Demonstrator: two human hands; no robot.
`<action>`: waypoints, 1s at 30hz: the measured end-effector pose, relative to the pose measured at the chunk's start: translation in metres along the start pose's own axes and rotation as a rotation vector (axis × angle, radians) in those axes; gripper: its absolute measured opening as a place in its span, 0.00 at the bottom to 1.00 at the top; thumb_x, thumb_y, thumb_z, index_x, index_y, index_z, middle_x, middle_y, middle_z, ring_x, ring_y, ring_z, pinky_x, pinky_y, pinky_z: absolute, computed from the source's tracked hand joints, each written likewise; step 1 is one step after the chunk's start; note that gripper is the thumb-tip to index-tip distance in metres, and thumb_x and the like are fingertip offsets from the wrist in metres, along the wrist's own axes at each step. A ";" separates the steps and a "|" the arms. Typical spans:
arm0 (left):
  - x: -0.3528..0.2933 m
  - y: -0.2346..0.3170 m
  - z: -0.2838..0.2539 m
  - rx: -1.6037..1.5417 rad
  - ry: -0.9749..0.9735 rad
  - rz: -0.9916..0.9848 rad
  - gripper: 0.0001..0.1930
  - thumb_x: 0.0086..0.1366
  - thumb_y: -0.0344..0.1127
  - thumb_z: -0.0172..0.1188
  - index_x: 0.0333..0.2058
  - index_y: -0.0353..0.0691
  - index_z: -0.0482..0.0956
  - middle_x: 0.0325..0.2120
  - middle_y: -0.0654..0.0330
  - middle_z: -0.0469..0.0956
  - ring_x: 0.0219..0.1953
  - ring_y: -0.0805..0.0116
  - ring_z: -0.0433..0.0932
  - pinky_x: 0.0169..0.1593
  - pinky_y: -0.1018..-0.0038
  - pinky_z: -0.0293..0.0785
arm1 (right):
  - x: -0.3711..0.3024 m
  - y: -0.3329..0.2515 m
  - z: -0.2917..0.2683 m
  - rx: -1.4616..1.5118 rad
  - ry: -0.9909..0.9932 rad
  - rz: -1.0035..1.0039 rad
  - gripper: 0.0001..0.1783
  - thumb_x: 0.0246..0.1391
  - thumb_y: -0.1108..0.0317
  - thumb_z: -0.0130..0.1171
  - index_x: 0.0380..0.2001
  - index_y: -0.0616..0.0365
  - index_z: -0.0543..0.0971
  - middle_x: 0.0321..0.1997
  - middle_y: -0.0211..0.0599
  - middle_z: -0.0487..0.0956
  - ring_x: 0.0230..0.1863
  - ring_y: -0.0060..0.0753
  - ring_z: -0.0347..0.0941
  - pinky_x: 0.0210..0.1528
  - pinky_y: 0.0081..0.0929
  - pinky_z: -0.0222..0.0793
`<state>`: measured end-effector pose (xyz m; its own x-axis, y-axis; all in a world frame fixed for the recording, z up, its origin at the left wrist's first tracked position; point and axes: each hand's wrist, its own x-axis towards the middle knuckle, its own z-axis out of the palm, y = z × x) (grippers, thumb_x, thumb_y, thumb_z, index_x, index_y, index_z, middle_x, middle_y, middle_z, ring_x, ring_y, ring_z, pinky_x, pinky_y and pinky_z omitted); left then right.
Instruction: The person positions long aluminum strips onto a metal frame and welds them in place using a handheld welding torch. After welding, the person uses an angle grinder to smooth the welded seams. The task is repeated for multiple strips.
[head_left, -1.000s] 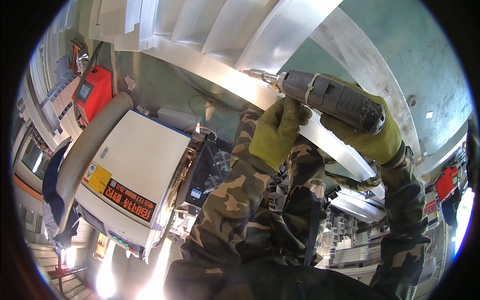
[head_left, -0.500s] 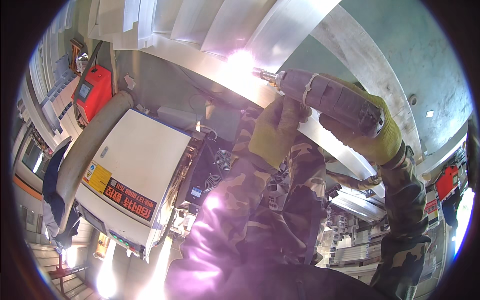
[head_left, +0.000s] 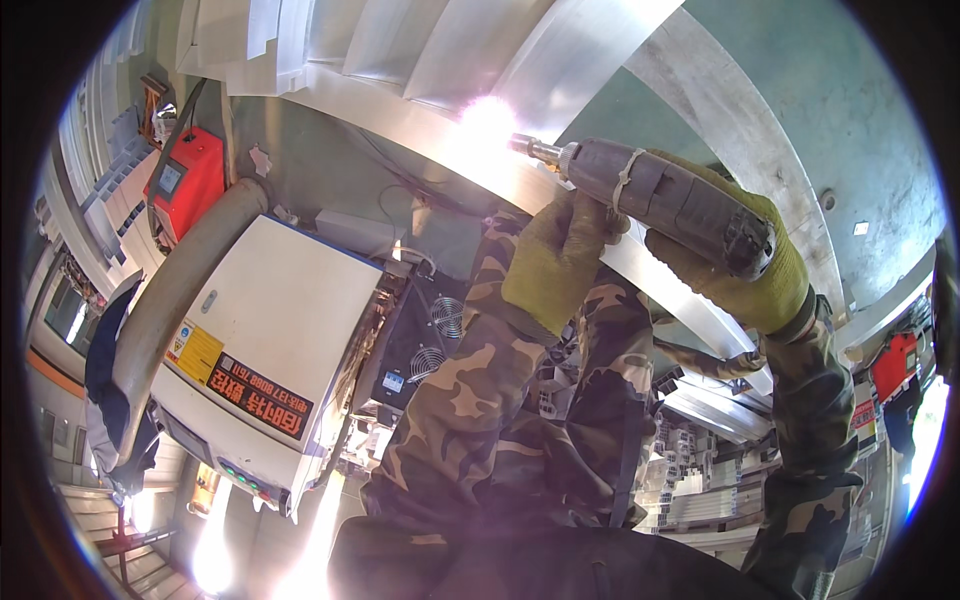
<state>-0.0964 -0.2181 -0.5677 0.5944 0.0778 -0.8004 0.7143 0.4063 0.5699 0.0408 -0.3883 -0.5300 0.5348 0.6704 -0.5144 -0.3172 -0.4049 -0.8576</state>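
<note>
A dark grey welding gun (head_left: 675, 205) with a metal nozzle (head_left: 543, 150) lies slanted across my hands, its tip toward the upper left. My right hand (head_left: 762, 297), in a yellow-green work glove, wraps the rear of its body. Gloved alike, my left hand (head_left: 550, 262) is closed against its front underside, with some fingertips hidden. At the tip a blinding white-violet glow (head_left: 490, 120) covers the spot on the silvery metal workpiece (head_left: 400, 110), where a flat strip meets several upright slats. The glare hides the seam and any contact with the nozzle.
A white machine cabinet (head_left: 290, 300) stands at the left, with a thick tan tube (head_left: 185, 330) alongside. Behind it is a red box with a screen (head_left: 193, 180). A black unit with fans (head_left: 425, 340) sits near my left sleeve. Metal profiles (head_left: 700, 495) are stacked at lower right.
The welding gun and both hands have shifted slightly right and down. The glow has moved slightly right, and the violet light on my left sleeve has faded.
</note>
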 end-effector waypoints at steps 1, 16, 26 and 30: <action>0.000 0.000 0.000 0.013 -0.007 0.003 0.24 0.81 0.53 0.47 0.50 0.35 0.78 0.36 0.64 0.80 0.39 0.78 0.74 0.47 0.78 0.72 | 0.000 0.002 0.000 -0.018 0.005 -0.010 0.28 0.57 0.73 0.70 0.61 0.60 0.77 0.47 0.36 0.85 0.43 0.23 0.81 0.46 0.26 0.78; -0.001 0.001 0.006 0.003 -0.019 -0.012 0.28 0.79 0.58 0.48 0.44 0.34 0.79 0.33 0.65 0.79 0.37 0.78 0.73 0.44 0.77 0.71 | -0.007 0.000 -0.009 -0.040 -0.021 0.019 0.29 0.56 0.73 0.71 0.62 0.61 0.77 0.48 0.38 0.86 0.45 0.26 0.82 0.49 0.27 0.79; -0.002 0.008 0.012 0.032 -0.006 0.008 0.27 0.81 0.55 0.47 0.41 0.33 0.80 0.31 0.65 0.77 0.36 0.78 0.69 0.42 0.78 0.69 | -0.012 -0.013 -0.012 -0.065 0.020 0.115 0.26 0.55 0.71 0.73 0.58 0.59 0.79 0.45 0.36 0.86 0.44 0.24 0.81 0.49 0.27 0.78; -0.001 0.004 0.008 0.015 0.021 0.021 0.26 0.80 0.55 0.49 0.45 0.33 0.81 0.34 0.64 0.80 0.38 0.78 0.73 0.45 0.78 0.71 | -0.007 -0.014 -0.014 -0.075 -0.043 0.124 0.32 0.55 0.70 0.73 0.64 0.57 0.77 0.51 0.40 0.86 0.48 0.27 0.83 0.54 0.28 0.79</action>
<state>-0.0914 -0.2243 -0.5631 0.6017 0.1058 -0.7917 0.7071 0.3904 0.5896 0.0527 -0.3963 -0.5148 0.4604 0.6375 -0.6178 -0.3186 -0.5309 -0.7852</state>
